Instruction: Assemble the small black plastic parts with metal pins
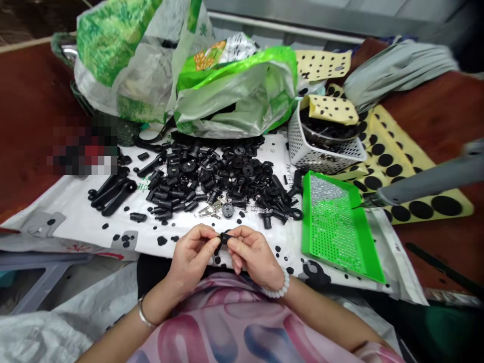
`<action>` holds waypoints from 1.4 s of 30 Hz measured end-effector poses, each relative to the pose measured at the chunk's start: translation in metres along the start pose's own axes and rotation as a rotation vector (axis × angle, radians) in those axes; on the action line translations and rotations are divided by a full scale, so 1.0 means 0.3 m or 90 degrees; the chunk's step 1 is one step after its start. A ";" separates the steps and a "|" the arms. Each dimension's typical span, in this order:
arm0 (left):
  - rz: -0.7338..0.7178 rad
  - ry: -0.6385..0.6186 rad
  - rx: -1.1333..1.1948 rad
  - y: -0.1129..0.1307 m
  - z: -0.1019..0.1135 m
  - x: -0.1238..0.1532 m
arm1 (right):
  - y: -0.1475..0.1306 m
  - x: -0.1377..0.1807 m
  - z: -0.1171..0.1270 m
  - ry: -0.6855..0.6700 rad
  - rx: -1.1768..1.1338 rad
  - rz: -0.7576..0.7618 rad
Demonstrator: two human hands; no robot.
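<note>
Between the fingertips of both hands, close to the table's front edge, is a small black plastic part (224, 238). My left hand (194, 252) pinches its left end between thumb and forefinger. On the other end, my right hand (255, 252) has thumb and forefinger closed, with the remaining fingers curled. Fingers cover much of the part, so its exact kind is unclear. Just beyond my hands lies a heap of black plastic parts (212, 174), mostly short tubes and round caps. Small metal clips (212, 207) and a round grey-black disc (227, 210) lie at the heap's near side.
A green tray (372, 247) of tiny silvery pieces stands at right, with a grey tool (423, 179) reaching over it. Behind are a white basket (317, 151), yellow sheets with black dots (393, 146) and green-white bags (234, 101). Long black handles (119, 196) lie left.
</note>
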State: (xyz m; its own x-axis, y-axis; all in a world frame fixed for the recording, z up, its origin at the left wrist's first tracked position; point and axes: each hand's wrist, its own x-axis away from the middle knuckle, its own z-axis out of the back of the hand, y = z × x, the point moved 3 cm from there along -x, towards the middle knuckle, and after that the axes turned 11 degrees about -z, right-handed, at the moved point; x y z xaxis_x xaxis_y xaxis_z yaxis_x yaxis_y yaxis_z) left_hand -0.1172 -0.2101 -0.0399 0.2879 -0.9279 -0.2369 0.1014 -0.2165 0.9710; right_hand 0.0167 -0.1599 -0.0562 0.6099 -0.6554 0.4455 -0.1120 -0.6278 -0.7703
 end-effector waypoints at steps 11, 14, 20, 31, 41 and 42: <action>-0.035 -0.070 0.065 0.028 -0.064 -0.095 | -0.076 -0.008 0.028 -0.059 -0.144 0.041; -0.123 -0.067 -0.009 0.035 -0.077 -0.104 | -0.072 -0.003 0.049 -0.038 -0.104 0.078; -0.234 -0.074 -0.095 0.059 -0.082 -0.120 | -0.081 0.021 0.069 0.037 0.025 0.135; -0.248 -0.130 -0.161 0.077 -0.074 -0.141 | -0.065 0.016 0.079 0.011 -0.001 0.108; -0.412 -0.385 -0.828 0.048 -0.302 -0.608 | -0.058 0.132 0.161 0.111 0.094 0.160; -0.419 -0.408 -0.856 0.033 -0.317 -0.636 | -0.054 0.136 0.170 0.112 0.089 0.161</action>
State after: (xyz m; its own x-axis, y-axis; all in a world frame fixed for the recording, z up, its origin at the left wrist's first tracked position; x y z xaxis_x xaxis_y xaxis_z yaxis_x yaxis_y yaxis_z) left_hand -0.0805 -0.0064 0.0118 -0.5252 -0.8293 -0.1907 0.8507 -0.5171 -0.0944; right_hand 0.0834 -0.1551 -0.0488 0.4301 -0.8534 0.2944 -0.1261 -0.3797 -0.9165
